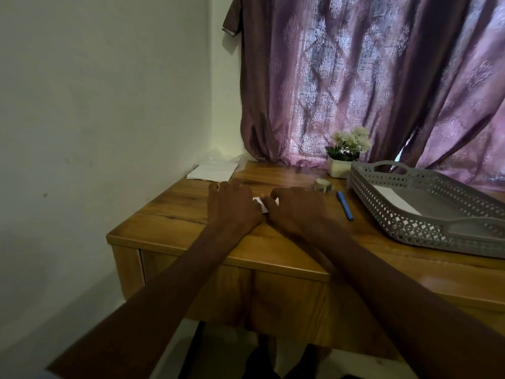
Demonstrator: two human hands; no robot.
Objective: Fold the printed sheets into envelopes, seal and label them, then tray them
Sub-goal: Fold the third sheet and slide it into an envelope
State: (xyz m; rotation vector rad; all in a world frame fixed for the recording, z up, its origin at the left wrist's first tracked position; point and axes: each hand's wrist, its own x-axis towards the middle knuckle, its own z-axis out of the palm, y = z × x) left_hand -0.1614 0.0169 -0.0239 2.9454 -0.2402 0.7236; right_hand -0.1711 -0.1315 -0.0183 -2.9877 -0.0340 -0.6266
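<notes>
Mid-desk (175, 228): left hand (232, 207) and right hand (296, 210) side by side, fingers (218, 187) spread flat, pressing small white folded sheet (259, 205). Far left corner: paper stack (213, 172). Right edge: grey tray (382, 212); beside it, blue pen (345, 205) and tape roll (322, 185).

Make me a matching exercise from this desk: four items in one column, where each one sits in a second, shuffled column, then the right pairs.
Items:
1. blue pen
2. roll of tape
3. stack of white sheets
4. flower pot

Places:
A. far left corner of the desk, by the wall
B. at the curtain, just behind the grey tray
C. lying between the right hand and the tray
D. standing just beyond the pen's far end

Pairs: 1-C, 2-D, 3-A, 4-B
</notes>
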